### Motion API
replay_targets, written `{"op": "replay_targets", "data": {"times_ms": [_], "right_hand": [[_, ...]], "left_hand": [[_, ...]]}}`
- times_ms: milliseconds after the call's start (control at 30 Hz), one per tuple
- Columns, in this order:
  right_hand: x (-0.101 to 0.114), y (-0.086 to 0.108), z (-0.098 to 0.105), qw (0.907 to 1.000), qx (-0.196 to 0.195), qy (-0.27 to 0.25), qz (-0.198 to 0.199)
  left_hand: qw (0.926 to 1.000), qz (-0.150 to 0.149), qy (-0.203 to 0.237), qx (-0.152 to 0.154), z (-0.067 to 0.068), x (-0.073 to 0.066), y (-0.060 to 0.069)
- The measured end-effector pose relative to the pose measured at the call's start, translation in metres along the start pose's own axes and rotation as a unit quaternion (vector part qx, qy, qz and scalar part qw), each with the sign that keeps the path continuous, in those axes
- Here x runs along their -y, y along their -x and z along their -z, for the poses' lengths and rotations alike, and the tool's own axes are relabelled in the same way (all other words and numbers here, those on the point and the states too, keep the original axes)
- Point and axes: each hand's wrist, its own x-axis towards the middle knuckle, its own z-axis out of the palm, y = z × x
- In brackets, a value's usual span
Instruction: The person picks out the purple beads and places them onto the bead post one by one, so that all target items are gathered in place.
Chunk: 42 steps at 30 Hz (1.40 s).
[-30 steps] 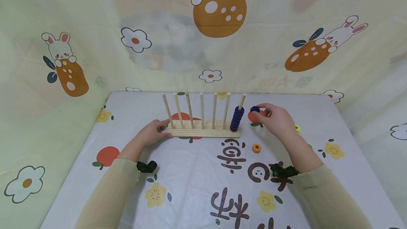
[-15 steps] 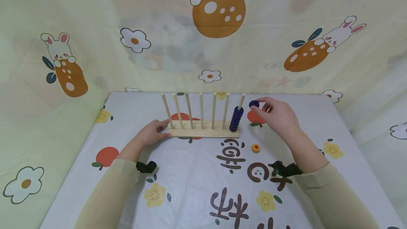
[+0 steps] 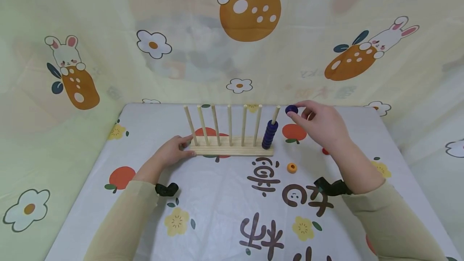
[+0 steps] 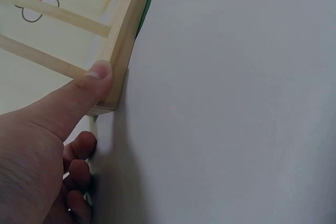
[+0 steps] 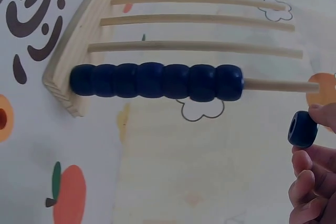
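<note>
A wooden peg stand (image 3: 232, 150) with several upright rods stands toward the back of the table. My left hand (image 3: 173, 150) holds its left end; in the left wrist view the thumb (image 4: 86, 90) presses on the base's edge. Dark blue beads (image 5: 152, 81) are stacked on the rightmost rod, whose bare tip (image 5: 283, 85) sticks out above them. Between thumb and fingers, my right hand (image 3: 322, 126) pinches a single blue bead (image 5: 303, 129). This bead is just to the right of that rod's tip, apart from it, and its hole shows in the right wrist view.
An orange bead (image 3: 291, 168) lies on the tablecloth in front of the stand's right end. A small red bead (image 3: 325, 151) shows partly behind the right forearm. A patterned curtain (image 3: 188, 71) rises behind the table.
My right hand has lifted the blue bead upward, to about the height of the rod's tip. The red bead has come into sight. The left hand and the stand stay put.
</note>
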Motion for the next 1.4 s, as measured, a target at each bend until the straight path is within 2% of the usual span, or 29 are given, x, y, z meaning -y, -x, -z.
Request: {"op": "replay_targets", "data": {"times_ms": [333,467,767,1100,1400], "right_hand": [[0.010,0.003,0.013,0.9999,0.004,-0.012,-0.003],[0.015,0.004,0.015,0.9999,-0.009,-0.012,0.002],[0.027,0.005,0.012,0.9992,-0.033,-0.016,0.018],[0.037,0.005,0.009,0.9987,-0.033,-0.030,0.025],[0.038,0.003,0.006,0.9991,-0.026,-0.025,0.021]], "left_hand": [[1.0000,0.008,0.003,0.001,0.003,-0.003,0.001],[1.0000,0.008,0.001,0.001,0.003,-0.003,0.001],[0.9999,0.012,0.004,0.001,0.002,-0.003,0.000],[0.9998,0.017,0.001,0.003,0.002,-0.006,0.003],[0.9999,0.013,-0.002,0.000,0.001,-0.003,0.000]]}}
